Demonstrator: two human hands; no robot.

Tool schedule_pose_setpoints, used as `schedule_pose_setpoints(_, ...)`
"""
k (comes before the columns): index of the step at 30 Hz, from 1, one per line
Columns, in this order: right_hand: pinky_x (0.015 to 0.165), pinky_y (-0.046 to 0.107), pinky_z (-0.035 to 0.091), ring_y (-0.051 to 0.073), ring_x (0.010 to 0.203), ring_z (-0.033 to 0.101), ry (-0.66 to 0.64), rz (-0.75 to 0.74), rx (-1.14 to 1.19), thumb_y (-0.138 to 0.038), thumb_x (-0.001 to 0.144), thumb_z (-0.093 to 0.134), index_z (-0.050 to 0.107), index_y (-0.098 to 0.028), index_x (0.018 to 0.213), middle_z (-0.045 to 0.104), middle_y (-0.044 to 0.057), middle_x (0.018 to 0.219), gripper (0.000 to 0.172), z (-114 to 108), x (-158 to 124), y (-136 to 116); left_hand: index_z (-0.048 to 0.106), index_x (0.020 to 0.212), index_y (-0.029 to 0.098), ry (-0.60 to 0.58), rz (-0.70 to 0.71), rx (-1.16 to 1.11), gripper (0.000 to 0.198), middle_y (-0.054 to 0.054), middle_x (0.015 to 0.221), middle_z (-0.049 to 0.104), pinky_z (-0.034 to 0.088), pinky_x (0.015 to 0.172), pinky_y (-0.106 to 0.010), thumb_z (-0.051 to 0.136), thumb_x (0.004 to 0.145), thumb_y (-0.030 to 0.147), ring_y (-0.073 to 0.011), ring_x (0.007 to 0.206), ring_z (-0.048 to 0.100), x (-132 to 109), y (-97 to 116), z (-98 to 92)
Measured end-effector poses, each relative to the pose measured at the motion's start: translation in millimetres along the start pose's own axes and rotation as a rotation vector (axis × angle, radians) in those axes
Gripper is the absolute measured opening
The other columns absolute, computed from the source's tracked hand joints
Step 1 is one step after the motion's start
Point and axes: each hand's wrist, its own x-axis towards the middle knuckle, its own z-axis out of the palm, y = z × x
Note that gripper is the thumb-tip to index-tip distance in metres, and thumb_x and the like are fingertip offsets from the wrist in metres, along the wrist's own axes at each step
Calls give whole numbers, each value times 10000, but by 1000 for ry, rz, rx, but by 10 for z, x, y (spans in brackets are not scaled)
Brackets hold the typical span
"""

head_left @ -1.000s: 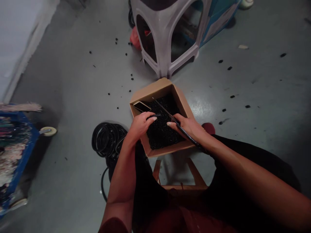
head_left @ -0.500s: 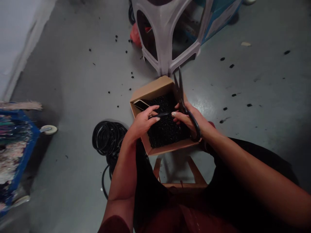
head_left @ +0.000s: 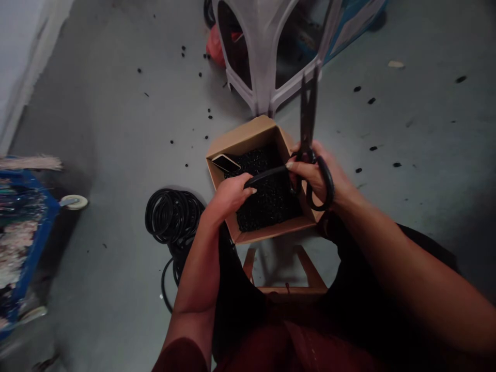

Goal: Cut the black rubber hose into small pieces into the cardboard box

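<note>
Black tubing (head_left: 267, 175) stretches between my two hands over a cardboard box (head_left: 271, 236). My left hand (head_left: 231, 194) is closed around its left part. At its right end, the thumb and finger of my right hand (head_left: 312, 168) pinch it. That same hand also carries black-handled scissors (head_left: 309, 116), blades pointing away from me and slightly apart. Small black cut pieces (head_left: 261, 206) fill the bottom of the box. A dark rectangular thing with a pale rim (head_left: 227, 163) leans in the box's left corner.
Coils of black tubing (head_left: 170, 214) lie on the floor to the left. A pale plastic stool (head_left: 263, 57) stands beyond the box, beside a red bag (head_left: 215, 46) and a blue box (head_left: 352, 26). A blue wheeled cart (head_left: 46, 222) is at far left. Black bits dot the floor.
My right hand has moved right and away from me, and a longer stretch of tubing now shows between my hands. The scissors have swung to point farther forward, their blades closer together.
</note>
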Motion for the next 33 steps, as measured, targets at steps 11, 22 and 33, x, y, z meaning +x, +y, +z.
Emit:
schedule_pose_setpoints(11, 580, 325, 461, 135, 585, 502, 182, 64, 189, -281, 639, 662, 405, -278, 941, 461, -52, 706, 397, -145, 94, -87, 623, 975, 198, 684, -295, 235, 240, -135, 1083, 638, 366, 986, -529, 414, 864, 159, -330, 1137, 522, -186, -487, -324)
schedule_pose_setpoints(22, 590, 308, 479, 123, 572, 519, 115, 202, 280, -239, 620, 682, 435, -275, 919, 479, -58, 710, 389, 24, 21, -115, 629, 1066, 156, 636, -332, 221, 243, -189, 1186, 619, 322, 998, -587, 512, 866, 227, -383, 1200, 482, -269, -640, -341)
schedule_pose_setpoints(33, 485, 299, 419, 124, 517, 542, 38, 187, 133, -234, 568, 765, 532, -236, 960, 530, -44, 690, 456, 158, -17, -40, 613, 1150, 149, 161, 203, -223, 298, -91, 1181, 664, 433, 969, -334, 531, 895, 279, -214, 1088, 597, -105, -85, 7)
